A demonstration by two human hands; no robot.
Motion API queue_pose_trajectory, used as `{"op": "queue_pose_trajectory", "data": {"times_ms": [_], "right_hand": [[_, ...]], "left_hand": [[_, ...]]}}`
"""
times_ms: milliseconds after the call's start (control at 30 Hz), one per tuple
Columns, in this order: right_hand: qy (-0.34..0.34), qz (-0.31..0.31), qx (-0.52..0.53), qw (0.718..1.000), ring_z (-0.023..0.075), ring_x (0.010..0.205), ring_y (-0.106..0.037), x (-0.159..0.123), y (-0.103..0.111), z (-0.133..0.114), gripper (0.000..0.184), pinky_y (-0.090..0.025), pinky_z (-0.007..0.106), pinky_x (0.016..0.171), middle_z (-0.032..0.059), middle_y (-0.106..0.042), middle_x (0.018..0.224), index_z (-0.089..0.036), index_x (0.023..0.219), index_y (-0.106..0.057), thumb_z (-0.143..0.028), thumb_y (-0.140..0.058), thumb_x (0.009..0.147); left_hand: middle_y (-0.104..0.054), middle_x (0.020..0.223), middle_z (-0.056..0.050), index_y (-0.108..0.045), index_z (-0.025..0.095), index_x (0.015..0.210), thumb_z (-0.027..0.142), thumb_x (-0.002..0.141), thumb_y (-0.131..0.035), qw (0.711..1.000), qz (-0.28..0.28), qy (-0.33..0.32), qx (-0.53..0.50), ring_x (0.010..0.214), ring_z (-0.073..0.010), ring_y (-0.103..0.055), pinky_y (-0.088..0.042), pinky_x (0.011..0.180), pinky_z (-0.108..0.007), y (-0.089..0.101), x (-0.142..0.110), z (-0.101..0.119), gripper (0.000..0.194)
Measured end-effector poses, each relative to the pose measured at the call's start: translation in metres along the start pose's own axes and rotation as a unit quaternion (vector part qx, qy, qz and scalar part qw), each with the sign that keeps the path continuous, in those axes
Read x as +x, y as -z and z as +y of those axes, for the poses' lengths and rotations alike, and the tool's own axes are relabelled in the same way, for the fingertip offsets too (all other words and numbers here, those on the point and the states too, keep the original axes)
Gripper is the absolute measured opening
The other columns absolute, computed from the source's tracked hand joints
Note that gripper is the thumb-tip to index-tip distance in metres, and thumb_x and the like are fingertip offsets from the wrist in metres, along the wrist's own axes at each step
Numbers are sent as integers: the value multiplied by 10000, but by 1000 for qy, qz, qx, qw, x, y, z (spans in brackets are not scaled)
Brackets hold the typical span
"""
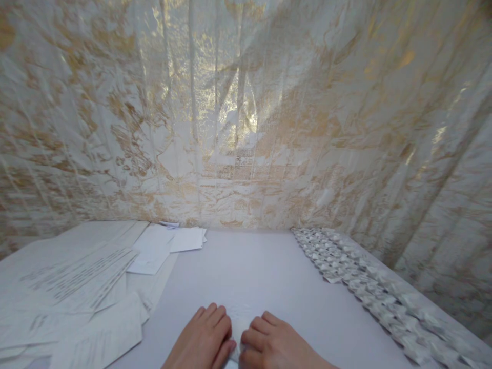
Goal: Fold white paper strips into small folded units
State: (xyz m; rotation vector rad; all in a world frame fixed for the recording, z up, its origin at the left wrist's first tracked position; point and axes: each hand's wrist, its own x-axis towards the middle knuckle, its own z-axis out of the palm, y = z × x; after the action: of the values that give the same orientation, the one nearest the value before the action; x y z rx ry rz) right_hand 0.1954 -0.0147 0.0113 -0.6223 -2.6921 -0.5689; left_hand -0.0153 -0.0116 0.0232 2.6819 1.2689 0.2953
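Low in the middle of the view, my left hand [205,335] has its fingers curled down onto the white tabletop [246,271]. My right hand [274,341] mirrors it a short gap away, fingers also bent. Between the two hands shows a bit of whitish paper [232,364], pinched at the fingertips. Most of that paper is covered by the hands, so its shape and folds cannot be made out.
On the left lie loose printed sheets [96,335] and blank white slips [149,248]. Rows of small folded paper pieces [369,287] run along the right edge. A patterned white-and-gold curtain [238,128] hangs behind the table.
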Motion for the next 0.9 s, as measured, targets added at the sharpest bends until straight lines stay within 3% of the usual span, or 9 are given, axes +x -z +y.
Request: {"op": "queue_pose_trajectory", "data": {"times_ms": [100, 267, 600, 767, 900], "right_hand": [[-7, 6, -16, 1000, 170, 640, -481, -2, 3, -4, 377, -285, 332, 544, -21, -604, 676, -198, 647, -562, -347, -744, 941], [-1, 30, -22, 999, 167, 626, -480, -2, 4, -7, 357, -286, 332, 528, -28, -611, 664, -193, 661, -561, -320, -735, 946], [-13, -2, -42, 999, 185, 657, -500, -4, 3, -16, 271, -330, 327, 546, 11, -664, 706, -187, 717, -633, -273, -682, 969], [-9, -1, -56, 998, 202, 663, -484, -4, 2, -17, 251, -339, 349, 545, 34, -689, 740, -176, 814, -660, -224, -551, 1035], [-18, 4, -67, 998, 209, 668, -492, -4, -3, -21, 231, -345, 345, 558, 37, -682, 725, -179, 831, -664, -254, -570, 1029]], "left_hand": [[-711, 1051, -94, -677, 173, 950, 173, 934, -557, 999, -17, 42, -3, 1010, -309, -644, -491, 936, -505, 7, 3, 8, 122], [-713, 1066, -107, -688, 166, 943, 154, 928, -543, 997, -24, 70, 2, 1037, -320, -636, -483, 940, -509, 15, 6, 17, 146], [-739, 1149, -125, -709, 160, 1037, 118, 936, -535, 995, 34, 33, 83, 1089, -331, -658, -519, 939, -511, -4, 2, 12, 205], [-739, 1191, -154, -717, 134, 1077, 109, 935, -545, 994, 26, 38, 104, 1110, -347, -667, -534, 945, -534, -6, 4, 13, 225], [-729, 1217, -153, -708, 133, 1101, 116, 948, -524, 994, 27, 45, 92, 1146, -345, -651, -509, 980, -539, -5, 3, 14, 240]]}}
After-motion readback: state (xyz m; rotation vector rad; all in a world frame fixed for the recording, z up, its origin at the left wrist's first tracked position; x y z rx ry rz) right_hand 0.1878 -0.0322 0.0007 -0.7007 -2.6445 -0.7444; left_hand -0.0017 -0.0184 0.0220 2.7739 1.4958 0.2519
